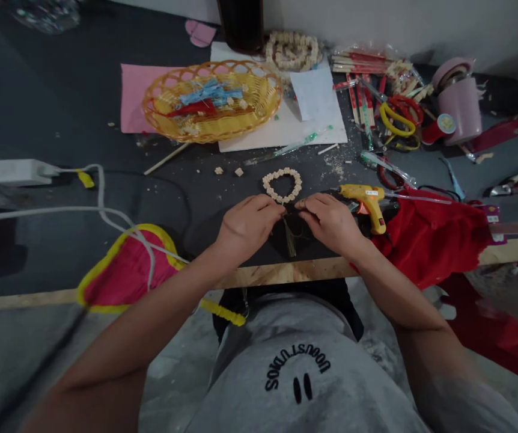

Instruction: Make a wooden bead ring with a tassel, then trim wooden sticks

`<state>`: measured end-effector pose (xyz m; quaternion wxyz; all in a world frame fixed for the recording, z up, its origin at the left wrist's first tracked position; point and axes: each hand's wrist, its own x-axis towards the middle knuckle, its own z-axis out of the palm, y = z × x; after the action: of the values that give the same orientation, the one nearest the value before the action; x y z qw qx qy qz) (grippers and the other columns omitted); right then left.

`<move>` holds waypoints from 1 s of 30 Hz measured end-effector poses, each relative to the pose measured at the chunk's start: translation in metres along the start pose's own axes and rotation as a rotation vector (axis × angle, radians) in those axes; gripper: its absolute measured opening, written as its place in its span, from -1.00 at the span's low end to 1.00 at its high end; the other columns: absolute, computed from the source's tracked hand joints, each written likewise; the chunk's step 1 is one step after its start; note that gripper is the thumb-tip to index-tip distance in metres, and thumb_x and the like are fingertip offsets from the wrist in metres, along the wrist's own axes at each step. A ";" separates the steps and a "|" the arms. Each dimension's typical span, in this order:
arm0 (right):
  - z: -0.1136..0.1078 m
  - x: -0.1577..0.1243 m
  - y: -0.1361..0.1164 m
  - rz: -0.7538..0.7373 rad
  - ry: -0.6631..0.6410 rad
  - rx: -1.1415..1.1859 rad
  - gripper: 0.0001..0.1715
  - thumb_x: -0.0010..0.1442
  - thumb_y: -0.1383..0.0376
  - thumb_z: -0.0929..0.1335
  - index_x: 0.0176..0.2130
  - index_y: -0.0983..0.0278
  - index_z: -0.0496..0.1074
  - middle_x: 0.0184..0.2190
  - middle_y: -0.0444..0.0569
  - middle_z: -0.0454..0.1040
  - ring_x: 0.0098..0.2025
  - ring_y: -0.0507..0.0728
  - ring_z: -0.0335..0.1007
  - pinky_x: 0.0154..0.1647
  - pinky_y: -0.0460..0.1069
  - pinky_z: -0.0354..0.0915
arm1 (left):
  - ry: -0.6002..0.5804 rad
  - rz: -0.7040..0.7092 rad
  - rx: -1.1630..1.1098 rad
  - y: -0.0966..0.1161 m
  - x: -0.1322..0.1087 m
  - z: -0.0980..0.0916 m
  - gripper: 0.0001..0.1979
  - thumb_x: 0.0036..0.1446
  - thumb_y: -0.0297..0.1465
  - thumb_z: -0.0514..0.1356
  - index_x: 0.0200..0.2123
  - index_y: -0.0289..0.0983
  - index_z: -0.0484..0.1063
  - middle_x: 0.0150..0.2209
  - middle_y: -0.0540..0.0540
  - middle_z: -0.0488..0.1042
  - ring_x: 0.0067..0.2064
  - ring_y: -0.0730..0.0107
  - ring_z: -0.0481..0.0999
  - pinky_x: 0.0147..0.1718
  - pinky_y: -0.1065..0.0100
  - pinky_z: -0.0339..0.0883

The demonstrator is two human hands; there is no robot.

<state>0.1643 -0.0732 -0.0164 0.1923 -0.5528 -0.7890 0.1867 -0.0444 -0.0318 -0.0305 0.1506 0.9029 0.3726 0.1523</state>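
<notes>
A heart-shaped loop of small cream pieces (pixel 295 197) lies flat on the dark table, just beyond my fingertips. Below its lower point hangs a thin olive tassel (pixel 290 242) with a few fine strands straying from it. My left hand (pixel 252 224) is closed in a pinch at the left of the loop's lower end. From the other side, my right hand (pixel 329 220) pinches as well, a small gap away. Fine thread shows around both sets of fingertips, though its exact path is hidden by the fingers. A yellow glue gun (pixel 366 201) lies beside my right hand.
Behind stands a yellow woven basket (pixel 211 129) with blue and red bundles. Scissors (pixel 396 120), a pink mug (pixel 460 108) and red cloth (pixel 434 234) crowd the right. A white cable (pixel 101 192) and a pink-yellow pouch (pixel 124 267) lie left.
</notes>
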 end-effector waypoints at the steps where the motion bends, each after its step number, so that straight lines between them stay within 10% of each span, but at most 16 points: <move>1: 0.002 -0.001 0.001 -0.008 -0.002 -0.007 -0.80 0.31 0.37 0.27 -0.13 0.26 0.46 -0.17 0.06 0.53 -0.07 0.19 0.40 0.03 0.09 0.29 | 0.017 -0.002 -0.004 -0.001 0.000 0.002 -0.70 0.33 -0.38 0.00 -0.11 -0.23 0.53 -0.17 -0.11 0.55 -0.13 0.31 0.51 -0.11 0.30 0.37; 19: 0.019 -0.002 -0.009 0.047 -0.068 -0.287 -0.76 0.26 0.48 0.18 -0.20 0.30 0.38 -0.23 0.11 0.44 -0.15 0.23 0.30 -0.11 0.06 0.22 | 0.137 -0.029 -0.092 -0.004 0.002 0.011 -0.78 0.30 -0.41 0.08 -0.24 -0.27 0.55 -0.27 -0.09 0.57 -0.19 0.32 0.53 -0.16 0.31 0.40; 30: -0.005 -0.058 0.007 0.131 0.282 0.048 -0.81 0.26 0.46 0.19 -0.25 0.23 0.32 -0.29 0.01 0.47 -0.26 0.10 0.41 -0.24 -0.03 0.34 | 0.195 -0.020 -0.115 -0.007 0.002 0.019 -0.78 0.29 -0.29 0.13 -0.26 -0.24 0.55 -0.28 -0.09 0.59 -0.20 0.31 0.54 -0.16 0.30 0.39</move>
<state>0.1907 -0.1254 -0.0218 0.3019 -0.6189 -0.7118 0.1383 -0.0398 -0.0284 -0.0503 0.1668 0.8700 0.3850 0.2589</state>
